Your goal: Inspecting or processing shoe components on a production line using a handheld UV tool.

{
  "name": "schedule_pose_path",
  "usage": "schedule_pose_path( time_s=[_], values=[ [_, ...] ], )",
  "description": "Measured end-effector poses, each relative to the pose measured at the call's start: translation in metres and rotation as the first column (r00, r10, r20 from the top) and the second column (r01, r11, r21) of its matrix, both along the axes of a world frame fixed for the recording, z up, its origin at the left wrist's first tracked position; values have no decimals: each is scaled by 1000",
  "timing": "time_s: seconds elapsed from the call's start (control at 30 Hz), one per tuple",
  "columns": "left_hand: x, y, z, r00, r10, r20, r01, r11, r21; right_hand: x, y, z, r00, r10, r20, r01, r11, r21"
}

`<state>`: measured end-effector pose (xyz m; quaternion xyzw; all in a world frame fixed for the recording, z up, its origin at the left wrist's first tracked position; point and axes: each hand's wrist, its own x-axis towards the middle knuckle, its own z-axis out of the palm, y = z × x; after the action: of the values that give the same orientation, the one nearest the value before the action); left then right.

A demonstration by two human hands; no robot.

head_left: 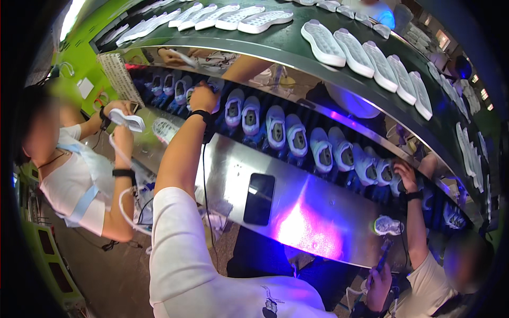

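Note:
My left hand (pixel 204 98), with a black band at its wrist, reaches to the row of shoes at the far side of the metal table. Its fingers are curled at a pale shoe (pixel 216 85), which the hand partly hides. Low at the right, my right hand (pixel 378 286) is closed round a dark, slim hand tool (pixel 384 255) with its tip pointing up and away. Just beyond that tip, a white shoe (pixel 387 226) with a greenish edge lies on the metal table (pixel 228 164).
A black phone (pixel 259 199) lies on the table. White soles (pixel 323 43) line the dark green upper belt (pixel 289 37). At left a co-worker's hand (pixel 123 135) holds a white sole (pixel 129 121); at right another co-worker's hand (pixel 406 176) touches the shoe row. A cord hangs from my left wrist.

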<state>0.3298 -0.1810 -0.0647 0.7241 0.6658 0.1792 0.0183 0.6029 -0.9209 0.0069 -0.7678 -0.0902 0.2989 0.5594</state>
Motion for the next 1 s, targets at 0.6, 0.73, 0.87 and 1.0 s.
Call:
schedule_pose_path(
  time_s=[0.6,0.73,0.87,1.0],
  values=[
    [119,-55,-50,945,-288,-153,296,955,28,6,-1,-2,998,-8,68,11,999,-33],
    [102,-63,-87,985,-164,-52,161,986,-45,10,-10,8,993,86,85,-88,996,27],
    [101,-136,-23,956,-266,128,258,963,74,6,-32,2,994,14,108,-20,998,54],
    [72,-205,-3,692,-196,695,55,974,220,9,-52,-5,997,16,81,-23,997,77]
  ],
)
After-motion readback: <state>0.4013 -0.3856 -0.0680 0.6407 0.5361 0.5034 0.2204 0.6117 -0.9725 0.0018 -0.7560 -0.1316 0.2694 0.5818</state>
